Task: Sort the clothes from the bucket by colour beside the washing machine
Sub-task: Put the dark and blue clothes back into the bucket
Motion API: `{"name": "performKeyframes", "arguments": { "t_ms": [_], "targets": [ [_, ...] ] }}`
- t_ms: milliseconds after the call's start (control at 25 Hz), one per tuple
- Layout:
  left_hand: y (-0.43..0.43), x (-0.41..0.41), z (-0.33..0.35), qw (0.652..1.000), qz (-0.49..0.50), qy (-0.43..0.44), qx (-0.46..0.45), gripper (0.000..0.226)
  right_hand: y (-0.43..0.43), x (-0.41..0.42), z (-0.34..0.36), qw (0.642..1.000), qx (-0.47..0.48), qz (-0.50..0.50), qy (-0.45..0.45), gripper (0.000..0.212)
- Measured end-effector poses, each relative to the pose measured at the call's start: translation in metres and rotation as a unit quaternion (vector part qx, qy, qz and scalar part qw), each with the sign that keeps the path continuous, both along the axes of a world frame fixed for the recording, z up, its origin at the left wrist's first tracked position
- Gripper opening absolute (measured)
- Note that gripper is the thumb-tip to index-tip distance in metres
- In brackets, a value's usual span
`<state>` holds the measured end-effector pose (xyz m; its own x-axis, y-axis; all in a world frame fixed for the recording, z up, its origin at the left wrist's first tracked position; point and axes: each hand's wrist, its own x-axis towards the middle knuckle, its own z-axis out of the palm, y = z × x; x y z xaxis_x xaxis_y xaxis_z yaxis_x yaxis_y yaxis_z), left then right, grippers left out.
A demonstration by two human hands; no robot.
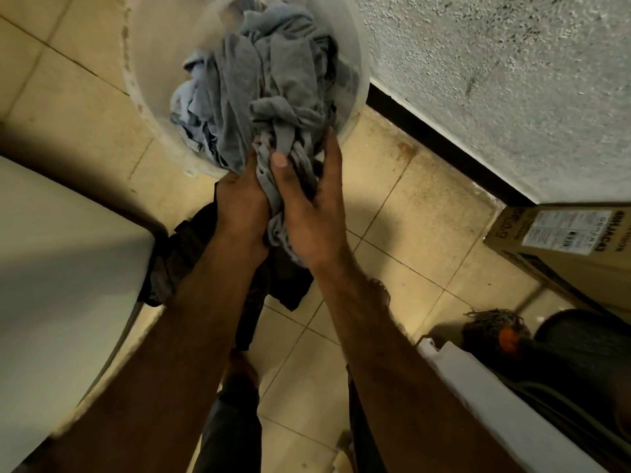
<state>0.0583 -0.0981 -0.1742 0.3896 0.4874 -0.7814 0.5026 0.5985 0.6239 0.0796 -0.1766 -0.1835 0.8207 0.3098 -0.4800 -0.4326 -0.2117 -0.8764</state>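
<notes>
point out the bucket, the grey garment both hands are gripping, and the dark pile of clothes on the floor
bucket [353, 46]: head view, on its pale right wall.
grey garment [273, 93]: head view, on the bunched cloth above the hands.
dark pile of clothes [191, 240]: head view, on its left part beside the washing machine [68, 268].

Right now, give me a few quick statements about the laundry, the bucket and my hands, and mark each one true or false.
1. Both hands grip the same grey garment. True: the left hand and right hand close on it together.
2. The bucket is empty. False: it holds grey and pale blue clothes.
3. A dark pile of clothes lies on the tiled floor below the hands. True.
4. The washing machine stands on the person's right. False: it is on the left.
5. The grey garment is fully out of the bucket. False: much of it still lies inside, over the rim.
</notes>
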Motion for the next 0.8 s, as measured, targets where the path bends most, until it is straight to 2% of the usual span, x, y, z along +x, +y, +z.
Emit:
{"name": "performKeyframes", "arguments": {
  "t_ms": [80,160,280,360,440,520,600,640,680,800],
  "targets": [
    [0.009,0.006,-0.008,0.999,0.025,0.004,-0.024,0.047,-0.002,0.0,0.002,0.99,-0.031,0.032,-0.137,0.08],
    [0.021,0.017,-0.011,0.999,0.031,0.011,0.009,0.051,0.006,0.009,0.0,0.969,-0.061,0.058,-0.23,0.065],
    [0.032,0.03,-0.019,0.993,0.08,0.008,0.092,0.039,0.025,0.03,-0.011,0.953,-0.108,0.085,-0.271,0.048],
    [0.037,0.034,-0.027,0.975,0.049,0.016,0.217,0.036,0.038,0.044,-0.023,0.937,-0.155,0.11,-0.294,0.045],
    [0.045,0.028,-0.041,0.921,-0.059,0.025,0.384,0.044,0.049,0.058,-0.037,0.907,-0.205,0.14,-0.341,0.046],
    [0.059,0.018,-0.06,0.827,-0.208,0.096,0.513,0.046,0.061,0.072,-0.051,0.874,-0.244,0.167,-0.386,0.05],
    [0.074,0.013,-0.076,0.724,-0.336,0.185,0.573,0.043,0.072,0.082,-0.068,0.855,-0.276,0.191,-0.396,0.047],
    [0.079,0.014,-0.083,0.694,-0.376,0.204,0.579,0.042,0.078,0.086,-0.078,0.849,-0.293,0.211,-0.385,0.047],
    [0.083,0.016,-0.089,0.675,-0.409,0.211,0.576,0.042,0.081,0.089,-0.093,0.844,-0.313,0.246,-0.359,0.052],
    [0.089,0.022,-0.096,0.688,-0.431,0.158,0.562,0.044,0.09,0.103,-0.134,0.774,-0.397,0.397,-0.292,0.089]
  ]
}}
